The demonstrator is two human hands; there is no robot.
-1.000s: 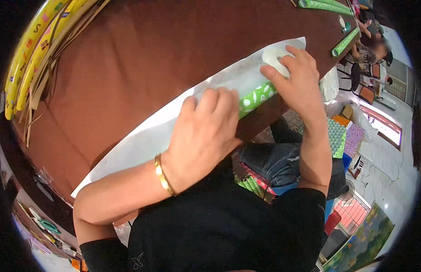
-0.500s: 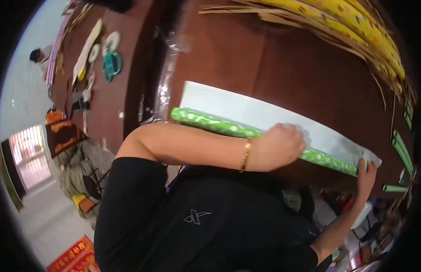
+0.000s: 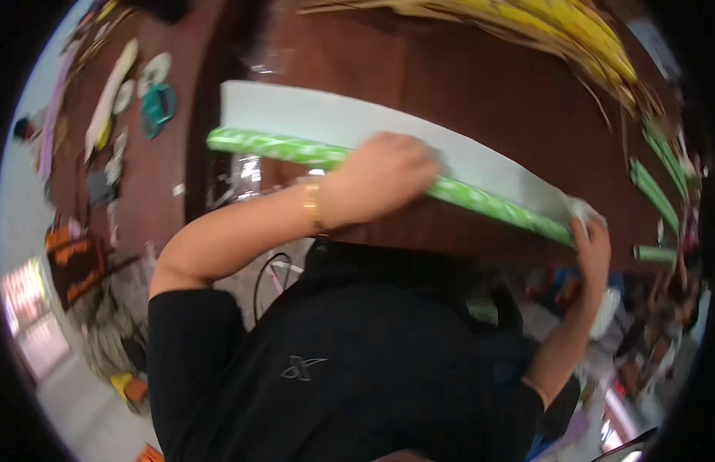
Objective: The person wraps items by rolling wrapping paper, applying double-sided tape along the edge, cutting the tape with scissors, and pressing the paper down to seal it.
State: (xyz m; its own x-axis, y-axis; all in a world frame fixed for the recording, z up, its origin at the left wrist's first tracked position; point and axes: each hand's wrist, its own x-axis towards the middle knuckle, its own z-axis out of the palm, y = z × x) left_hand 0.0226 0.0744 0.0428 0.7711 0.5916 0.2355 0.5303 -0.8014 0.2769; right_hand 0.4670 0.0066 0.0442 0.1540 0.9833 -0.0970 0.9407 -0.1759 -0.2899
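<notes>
A long green patterned roll of wrapping paper (image 3: pixel 496 205) lies slantwise near the front edge of the brown table (image 3: pixel 481 85). Its unrolled white underside (image 3: pixel 327 112) spreads flat behind the roll. My left hand (image 3: pixel 387 179), with a gold bracelet at the wrist, is closed over the middle of the roll, palm down, and slightly blurred. At the roll's right end, my right hand (image 3: pixel 594 235) grips the roll and the paper's corner between its fingers. The roll's far left end sticks out freely beyond my left hand.
Yellow patterned wrapping paper with brown strips (image 3: pixel 581 46) lies at the back right. Several green tubes (image 3: pixel 654 192) rest at the right edge. On another table at left are a teal tape dispenser (image 3: pixel 157 108) and white rolls (image 3: pixel 123 96). Crumpled clear plastic (image 3: pixel 250 173) sits by the left edge.
The view has shifted, so table and hands appear higher and farther left. My left hand and the roll's left end have moved left, widening the gap between my hands. Both hands keep hold.
</notes>
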